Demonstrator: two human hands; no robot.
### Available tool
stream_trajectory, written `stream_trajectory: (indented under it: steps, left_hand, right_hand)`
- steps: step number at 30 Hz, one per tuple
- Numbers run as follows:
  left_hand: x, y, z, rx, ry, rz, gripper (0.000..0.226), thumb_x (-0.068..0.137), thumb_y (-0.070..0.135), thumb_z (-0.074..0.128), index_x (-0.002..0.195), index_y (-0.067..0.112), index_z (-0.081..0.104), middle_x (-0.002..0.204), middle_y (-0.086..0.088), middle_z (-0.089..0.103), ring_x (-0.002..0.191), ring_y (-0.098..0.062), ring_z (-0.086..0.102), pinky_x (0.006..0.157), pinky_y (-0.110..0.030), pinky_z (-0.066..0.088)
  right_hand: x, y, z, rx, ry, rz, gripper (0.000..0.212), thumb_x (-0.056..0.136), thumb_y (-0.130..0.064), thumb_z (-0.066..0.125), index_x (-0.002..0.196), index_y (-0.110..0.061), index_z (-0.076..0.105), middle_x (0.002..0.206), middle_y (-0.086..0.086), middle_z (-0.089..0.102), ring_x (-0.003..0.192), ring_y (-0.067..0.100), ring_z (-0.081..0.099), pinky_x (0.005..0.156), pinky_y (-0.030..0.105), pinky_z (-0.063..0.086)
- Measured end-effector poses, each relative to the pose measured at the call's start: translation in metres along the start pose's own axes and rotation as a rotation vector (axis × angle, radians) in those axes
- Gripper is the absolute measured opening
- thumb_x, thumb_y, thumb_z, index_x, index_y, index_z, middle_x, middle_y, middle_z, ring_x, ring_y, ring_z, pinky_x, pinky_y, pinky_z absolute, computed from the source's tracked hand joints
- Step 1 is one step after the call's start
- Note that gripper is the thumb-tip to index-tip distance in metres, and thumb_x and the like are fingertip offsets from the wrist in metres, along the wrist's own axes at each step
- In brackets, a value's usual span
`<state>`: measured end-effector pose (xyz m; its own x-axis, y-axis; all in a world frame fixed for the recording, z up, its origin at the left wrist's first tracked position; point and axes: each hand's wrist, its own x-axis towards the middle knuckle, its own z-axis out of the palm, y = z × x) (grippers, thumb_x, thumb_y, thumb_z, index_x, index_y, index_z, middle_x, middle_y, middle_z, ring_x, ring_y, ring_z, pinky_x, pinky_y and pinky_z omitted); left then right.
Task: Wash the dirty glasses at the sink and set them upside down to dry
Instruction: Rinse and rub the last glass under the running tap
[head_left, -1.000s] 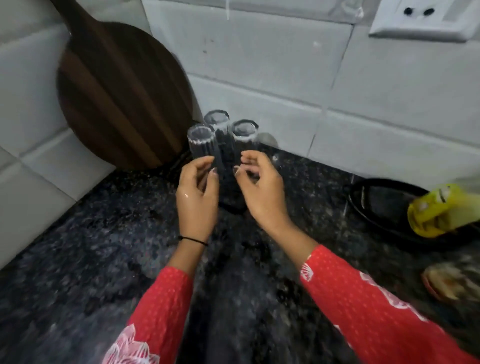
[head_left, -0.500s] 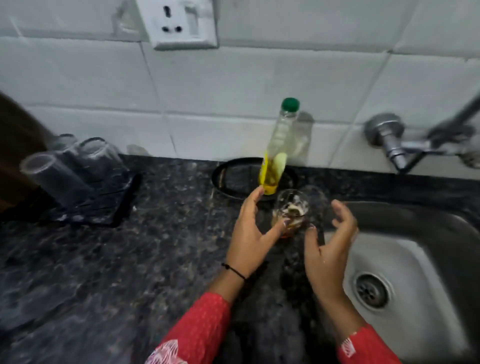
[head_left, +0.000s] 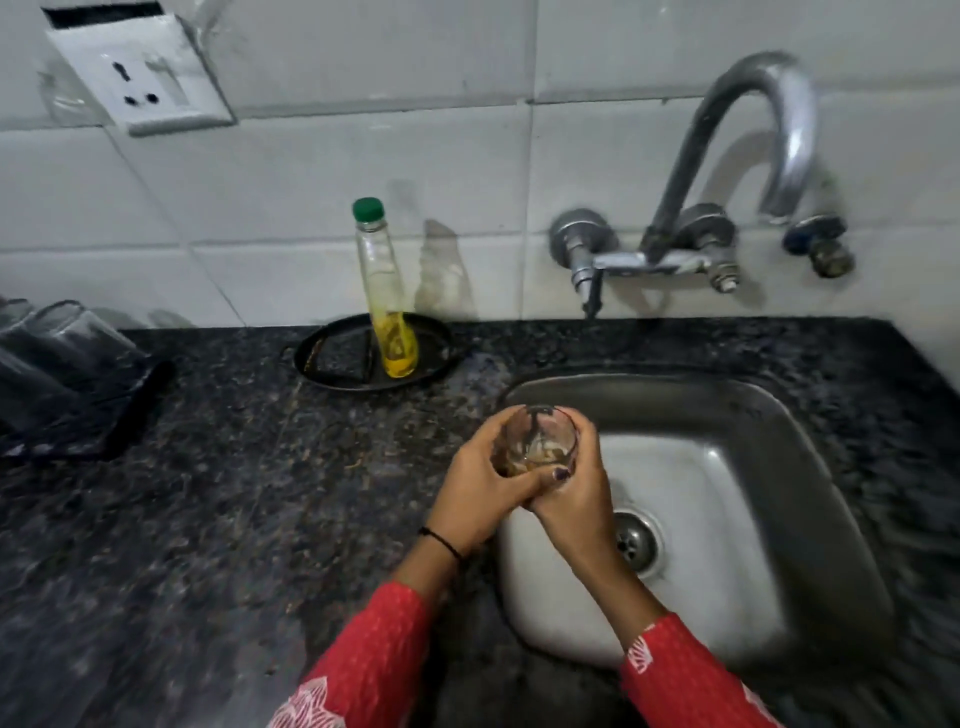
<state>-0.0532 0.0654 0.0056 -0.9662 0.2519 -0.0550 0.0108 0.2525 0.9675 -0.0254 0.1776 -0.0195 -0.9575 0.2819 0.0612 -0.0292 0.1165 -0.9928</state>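
dirty glass (head_left: 540, 441): 1 | left hand (head_left: 478, 486) + right hand (head_left: 579, 496) grip it | sink (head_left: 779, 415): 1

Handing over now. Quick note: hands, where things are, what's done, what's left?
Hands: left hand and right hand both grip one dirty glass, upright, residue inside, over the left rim of the sink.
Done: glasses at far left appear upside down on a dark mat.
Left: no water shows at the tap; wash this glass, then upend it beside the others.
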Motion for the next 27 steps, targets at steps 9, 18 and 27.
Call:
stream_trajectory:
  steps: [9, 18, 27]
  left_hand:
    - [0.080, 0.088, 0.083, -0.057, 0.114, -0.142, 0.095, 0.088, 0.056, 0.050, 0.151, 0.009, -0.004, 0.153, -0.012, 0.030, 0.142, -0.023, 0.029, 0.114, -0.032, 0.024]
    - [0.140, 0.126, 0.083, -0.493, 0.403, -0.302, 0.049, 0.098, 0.048, 0.029, 0.118, 0.006, 0.043, 0.094, -0.023, 0.058, 0.084, -0.037, 0.061, 0.075, -0.043, 0.050]
    - [0.092, 0.041, 0.110, -0.589, 0.008, -0.597, 0.062, 0.086, 0.063, 0.045, 0.121, 0.013, 0.053, 0.114, -0.011, 0.058, 0.098, -0.024, 0.057, 0.077, -0.036, 0.049]
  right_hand:
    - [0.010, -0.020, -0.122, -0.106, 0.123, -0.009, 0.073, 0.063, -0.012, 0.086, 0.115, -0.043, 0.045, 0.108, -0.015, 0.064, 0.097, 0.000, 0.064, 0.087, 0.028, 0.054]
    - [0.012, -0.030, -0.137, -0.033, 0.070, 0.041, 0.069, 0.067, -0.007, 0.083, 0.122, -0.026, 0.047, 0.101, -0.012, 0.063, 0.077, -0.016, 0.060, 0.053, 0.001, 0.043]
    - [0.026, -0.025, -0.134, -0.119, 0.014, 0.027, 0.061, 0.072, -0.010, 0.078, 0.120, -0.030, 0.048, 0.105, -0.019, 0.059, 0.092, -0.016, 0.057, 0.075, 0.004, 0.046]
